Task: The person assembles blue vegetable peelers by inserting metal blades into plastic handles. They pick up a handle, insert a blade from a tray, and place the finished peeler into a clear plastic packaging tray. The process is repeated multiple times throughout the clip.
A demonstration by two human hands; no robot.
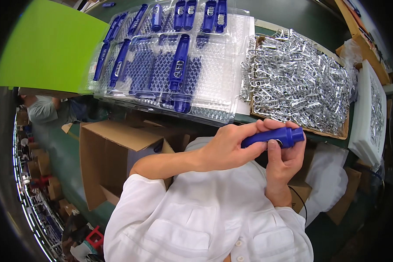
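Observation:
Both hands hold one blue plastic tube-shaped part (295, 134) with a narrower end cap, level in front of my chest. My left hand (229, 146) wraps the wide end, thumb below and fingers along the top. My right hand (286, 166) closes round the capped end, its thumb pressing beside a small shiny metal piece set in the side. Beyond my hands, a shallow cardboard box (347, 126) is heaped with shiny silver metal pieces (301, 83). To its left, clear plastic trays (216, 83) hold several blue parts (179, 65) with silver inlays.
A bright green panel (48, 48) stands at the far left. An open cardboard carton (94, 166) is below the trays. White foam (364, 113) and plastic bags (327, 174) lie at the right. Another person (43, 109) is at the left.

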